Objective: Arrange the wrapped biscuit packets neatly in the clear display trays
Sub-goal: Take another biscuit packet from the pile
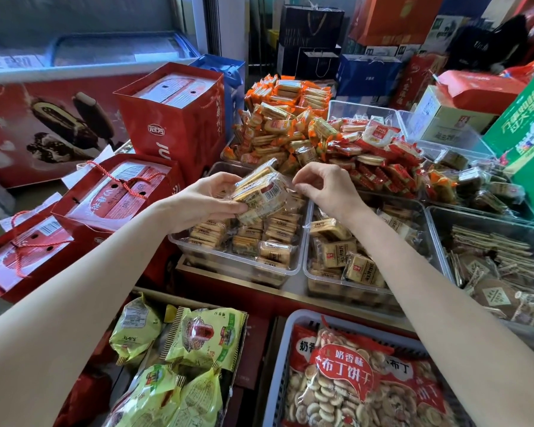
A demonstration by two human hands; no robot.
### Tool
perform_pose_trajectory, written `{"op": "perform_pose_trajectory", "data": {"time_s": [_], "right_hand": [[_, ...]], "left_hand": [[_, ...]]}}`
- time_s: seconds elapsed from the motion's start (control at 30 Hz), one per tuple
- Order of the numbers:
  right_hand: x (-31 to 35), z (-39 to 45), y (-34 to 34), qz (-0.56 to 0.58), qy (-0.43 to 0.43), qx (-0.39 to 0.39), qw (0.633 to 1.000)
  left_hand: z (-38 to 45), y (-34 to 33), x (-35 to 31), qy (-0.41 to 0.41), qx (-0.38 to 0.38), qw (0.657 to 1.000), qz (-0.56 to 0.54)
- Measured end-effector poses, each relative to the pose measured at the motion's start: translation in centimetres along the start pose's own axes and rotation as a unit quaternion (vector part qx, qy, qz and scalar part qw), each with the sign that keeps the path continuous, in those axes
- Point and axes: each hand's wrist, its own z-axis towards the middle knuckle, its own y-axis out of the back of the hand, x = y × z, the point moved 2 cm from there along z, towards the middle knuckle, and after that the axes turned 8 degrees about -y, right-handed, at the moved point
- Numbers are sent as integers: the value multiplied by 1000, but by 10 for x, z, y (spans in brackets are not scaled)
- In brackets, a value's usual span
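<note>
Shop bench crowded with snacks | my left hand (pixel 211 197) grips biscuit packets (pixel 261 192) above the left clear tray (pixel 179 241) | right hand (pixel 324 188) just beside them, fingertips pinched, apparently holding nothing | tray lies directly below.

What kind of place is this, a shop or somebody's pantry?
Most likely a small grocery or snack shop. Clear display trays hold heaps of wrapped biscuit packets, boxed gift sets in red carry bags stand alongside, and an ice cream freezer sits behind them.
</note>
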Motion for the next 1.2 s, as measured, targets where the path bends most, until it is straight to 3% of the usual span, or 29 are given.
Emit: {"op": "perform_pose_trajectory", "data": {"time_s": [0.07, 0.2, 0.33, 0.43, 0.53, 0.67, 0.8, 0.87, 0.93, 1.03, 1.2], "right_hand": [[-6, -2, 3, 50, -31, -1, 998], [-7, -13, -9, 217, -87, 111, 966], [0, -11, -18, 297, -118, 79, 944], [-5, -3, -27, 178, -127, 60, 974], [0, 6, -40, 51, -75, 77, 993], [21, 21, -81, -62, 35, 192, 979], [28, 37, -132, -208, 50, 206, 955], [20, 46, -152, -217, 14, 206, 954], [5, 48, -164, -146, -64, 209, 965], [-28, 35, -171, -62, -145, 221, 962], [-56, 23, -166, -182, -76, 308, 931]], "left_hand": [[0, 7, 0, 2, -28, 999, -23], [0, 7, -3, -6, -44, 998, -34], [1, 6, -4, 1, -27, 1000, -13], [4, 12, -1, 4, -46, 998, 50], [9, 24, 7, 13, -68, 968, 240], [16, 33, 22, 20, -48, 935, 351], [27, 39, 40, 0, -57, 910, 412], [31, 43, 52, -14, -55, 908, 415], [34, 50, 65, -7, -48, 909, 414], [37, 58, 91, 37, -9, 883, 468], [42, 60, 133, 82, 59, 849, 518]]}}
